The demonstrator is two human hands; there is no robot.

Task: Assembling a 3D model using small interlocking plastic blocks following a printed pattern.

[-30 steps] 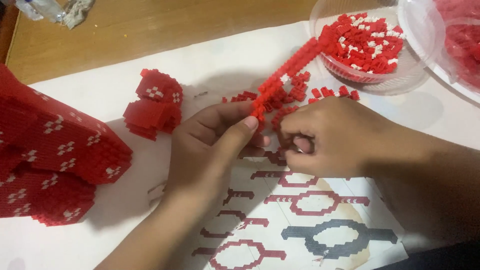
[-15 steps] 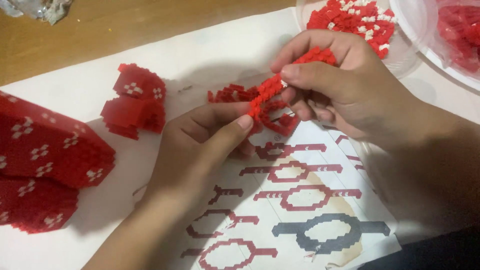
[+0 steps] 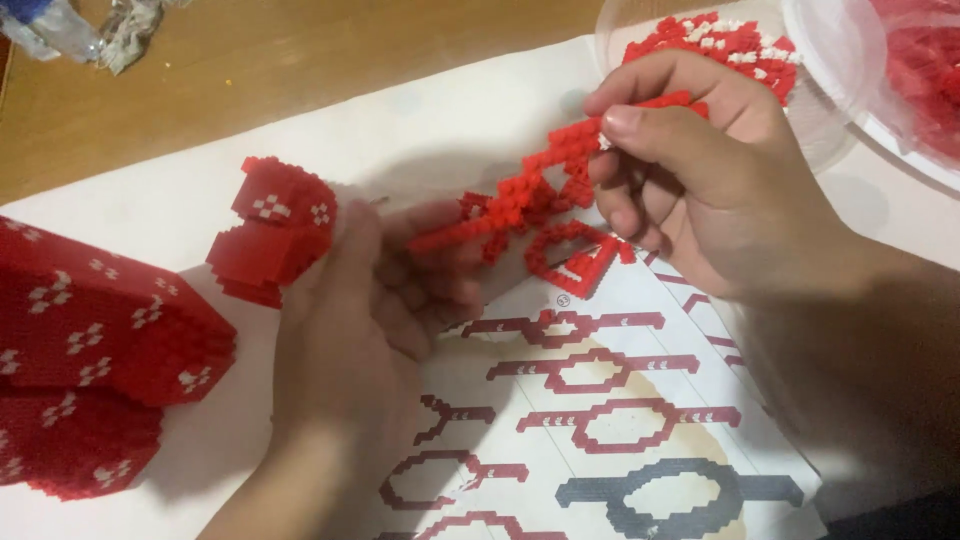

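Above the printed pattern sheet, I've got the thin red brick strip lifted off the table. My right hand pinches its far end between thumb and fingers; my left hand curls around the near end. Left of it sits a small red block piece.

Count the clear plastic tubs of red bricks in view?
2. One clear tub sits top centre-right behind the right hand, holding red and white bricks. A second tub is at the top right corner, cut off by the frame edge. More may lie out of view.
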